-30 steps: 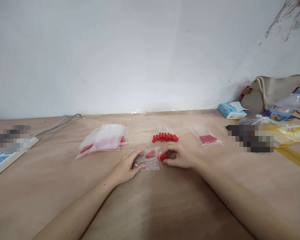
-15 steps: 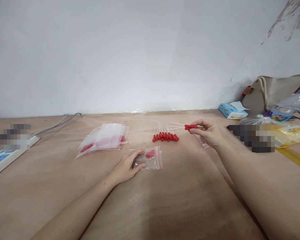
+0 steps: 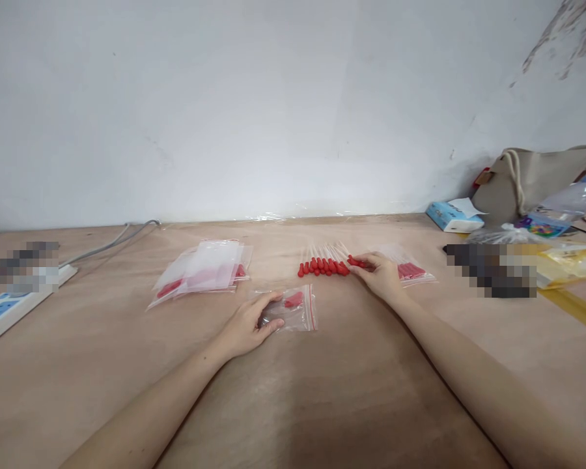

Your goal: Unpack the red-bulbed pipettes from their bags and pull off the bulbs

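Observation:
My left hand (image 3: 256, 327) grips a small clear zip-lock bag (image 3: 297, 319) by its left part, thumb and fingers around it. A red rubber bulb shows inside the bag, whose red-lined mouth faces right. Farther back, my right hand (image 3: 378, 272) pinches red-bulbed droppers at the right end of a row of droppers (image 3: 321, 266); how many it pinches I cannot tell. The row's clear stems point toward the wall. Just right of that hand lies a filled zip-lock bag (image 3: 415, 277) of red-bulbed droppers, partly hidden behind it.
A stack of zip-lock bags (image 3: 209, 266) with red bulbs inside lies back left. At far left are a power strip (image 3: 34, 296) and its grey cable (image 3: 112, 246). A tissue pack (image 3: 452, 217), a beige bag (image 3: 537, 179) and yellow plastic packaging (image 3: 566, 267) lie at right.
My right hand left the bag's mouth, swung up and right with droppers, then came left to the right end of the row. My left hand stays on the bag.

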A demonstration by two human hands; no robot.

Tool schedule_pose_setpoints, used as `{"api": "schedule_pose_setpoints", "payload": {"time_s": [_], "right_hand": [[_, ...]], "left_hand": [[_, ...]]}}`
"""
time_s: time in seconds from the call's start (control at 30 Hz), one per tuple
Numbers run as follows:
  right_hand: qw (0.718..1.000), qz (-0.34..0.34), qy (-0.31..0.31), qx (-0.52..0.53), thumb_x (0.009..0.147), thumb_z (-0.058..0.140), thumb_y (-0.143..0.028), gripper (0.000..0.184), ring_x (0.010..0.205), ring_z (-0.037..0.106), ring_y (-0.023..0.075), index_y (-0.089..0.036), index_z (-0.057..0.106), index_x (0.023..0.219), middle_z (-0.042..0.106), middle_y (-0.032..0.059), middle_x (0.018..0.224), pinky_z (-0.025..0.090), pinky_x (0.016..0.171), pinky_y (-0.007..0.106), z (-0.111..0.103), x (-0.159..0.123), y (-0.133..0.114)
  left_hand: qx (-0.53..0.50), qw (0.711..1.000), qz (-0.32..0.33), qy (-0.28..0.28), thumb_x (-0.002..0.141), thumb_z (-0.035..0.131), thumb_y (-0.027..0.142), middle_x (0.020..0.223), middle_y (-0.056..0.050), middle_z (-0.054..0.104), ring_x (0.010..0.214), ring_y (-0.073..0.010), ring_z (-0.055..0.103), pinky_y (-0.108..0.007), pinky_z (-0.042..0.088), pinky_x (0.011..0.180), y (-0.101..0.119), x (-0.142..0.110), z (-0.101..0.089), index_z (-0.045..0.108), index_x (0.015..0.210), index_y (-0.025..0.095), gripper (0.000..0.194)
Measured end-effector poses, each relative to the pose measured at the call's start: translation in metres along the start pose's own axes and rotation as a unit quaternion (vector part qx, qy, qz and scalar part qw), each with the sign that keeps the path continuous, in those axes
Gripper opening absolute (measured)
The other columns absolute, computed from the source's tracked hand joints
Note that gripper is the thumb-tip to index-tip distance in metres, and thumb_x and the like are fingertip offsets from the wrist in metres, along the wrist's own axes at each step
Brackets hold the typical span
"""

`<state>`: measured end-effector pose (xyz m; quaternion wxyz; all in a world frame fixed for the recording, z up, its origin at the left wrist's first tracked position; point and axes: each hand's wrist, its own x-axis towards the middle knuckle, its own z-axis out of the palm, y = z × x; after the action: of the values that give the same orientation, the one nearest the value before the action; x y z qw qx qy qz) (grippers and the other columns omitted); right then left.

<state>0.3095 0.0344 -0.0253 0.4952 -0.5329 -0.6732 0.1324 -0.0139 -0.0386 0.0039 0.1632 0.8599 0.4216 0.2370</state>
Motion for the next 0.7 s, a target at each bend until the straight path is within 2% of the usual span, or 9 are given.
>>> {"api": "schedule_pose_setpoints", "payload": {"time_s": [0.1,0.23,0.37,0.7], "right_hand": [[0.999,-0.018,-0.023,-0.042,0.075,0.057,-0.038,0.025,0.078,0.061,0.0181,-0.020,0.067,0.089,0.065,0.0063,0.088,0.050,0.075,0.035,-0.0011,-0.0008,-0.0030],[0.998,0.020,-0.029,-0.050,0.075,0.056,-0.039,0.026,0.069,0.061,0.0164,-0.019,0.067,0.088,0.067,0.0053,0.083,0.050,0.067,0.032,-0.0007,-0.0019,-0.0034],[0.997,0.038,-0.016,-0.060,0.073,0.056,-0.044,0.031,0.065,0.060,0.0148,-0.018,0.067,0.087,0.066,0.0064,0.085,0.049,0.061,0.028,0.0002,-0.0018,-0.0043],[0.996,0.066,0.011,-0.055,0.077,0.047,-0.044,0.032,0.072,0.060,0.0178,-0.017,0.065,0.079,0.066,0.0071,0.082,0.046,0.066,0.030,-0.0013,0.0014,0.0022]], "left_hand": [[0.001,1.000,0.000,-0.001,0.082,0.049,0.036,0.120,-0.007,0.054,0.107,-0.0204,0.052,-0.036,0.043,0.089,-0.0003,-0.0001,0.0001,0.042,0.122,0.021,0.043],[-0.002,1.000,-0.010,-0.006,0.082,0.049,0.036,0.120,-0.006,0.054,0.106,-0.0201,0.052,-0.035,0.044,0.087,-0.0005,-0.0004,0.0010,0.041,0.122,0.022,0.043],[-0.006,1.000,-0.025,-0.010,0.083,0.048,0.037,0.119,-0.006,0.054,0.103,-0.0203,0.053,-0.034,0.044,0.085,-0.0001,-0.0008,0.0015,0.041,0.123,0.023,0.043],[-0.006,1.000,-0.023,-0.012,0.083,0.049,0.037,0.119,-0.005,0.054,0.103,-0.0200,0.053,-0.033,0.043,0.086,-0.0002,-0.0010,0.0016,0.041,0.122,0.023,0.043]]}}
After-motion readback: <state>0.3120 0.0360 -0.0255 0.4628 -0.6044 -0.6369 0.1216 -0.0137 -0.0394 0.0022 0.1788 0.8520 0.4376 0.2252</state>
